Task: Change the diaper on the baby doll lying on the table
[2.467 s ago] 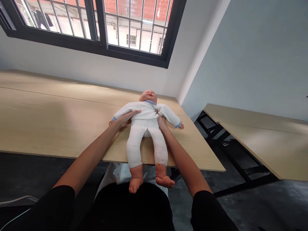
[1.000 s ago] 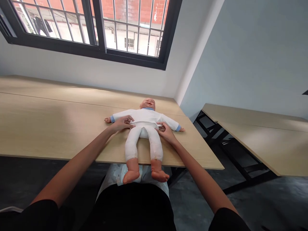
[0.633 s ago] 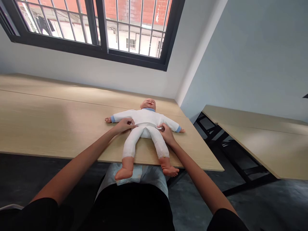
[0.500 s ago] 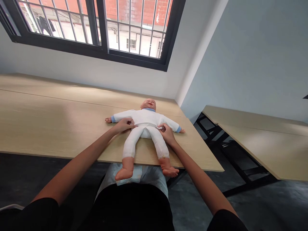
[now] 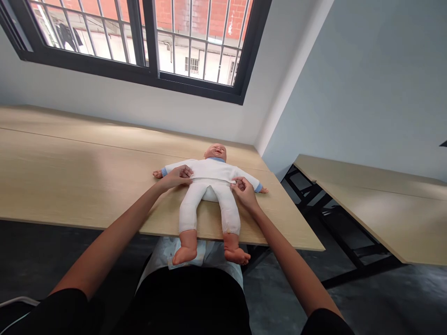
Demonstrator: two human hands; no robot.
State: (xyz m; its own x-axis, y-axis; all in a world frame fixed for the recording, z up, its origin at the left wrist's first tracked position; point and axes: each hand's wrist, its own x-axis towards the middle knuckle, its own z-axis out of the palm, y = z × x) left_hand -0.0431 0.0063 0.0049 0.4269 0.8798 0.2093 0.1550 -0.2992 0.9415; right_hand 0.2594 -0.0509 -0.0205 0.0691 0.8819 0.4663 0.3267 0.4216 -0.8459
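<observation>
A baby doll (image 5: pixel 209 200) lies on its back on the wooden table (image 5: pixel 104 177), head toward the window wall, bare feet over the near edge. It has on a white shirt (image 5: pixel 214 170) with blue cuffs and collar, and its legs are white. At the shirt's hem by the doll's waist, my left hand (image 5: pixel 178 177) has its fingers closed on the cloth. Opposite it, my right hand (image 5: pixel 244 190) pinches the other corner of the hem. Something white (image 5: pixel 211 194) shows between the thighs, partly hidden. A pale diaper-like item (image 5: pixel 200 256) rests on my lap.
A barred window (image 5: pixel 150 46) with a dark frame is in the wall beyond the table. To the right, across a gap, stands a second wooden table (image 5: pixel 370 200) on black metal legs. A pale cable (image 5: pixel 21 300) runs at lower left.
The shirt hem now lies lower and straighter across the waist. Both hands have shifted slightly outward. The doll's legs have come closer together, its feet moving inward.
</observation>
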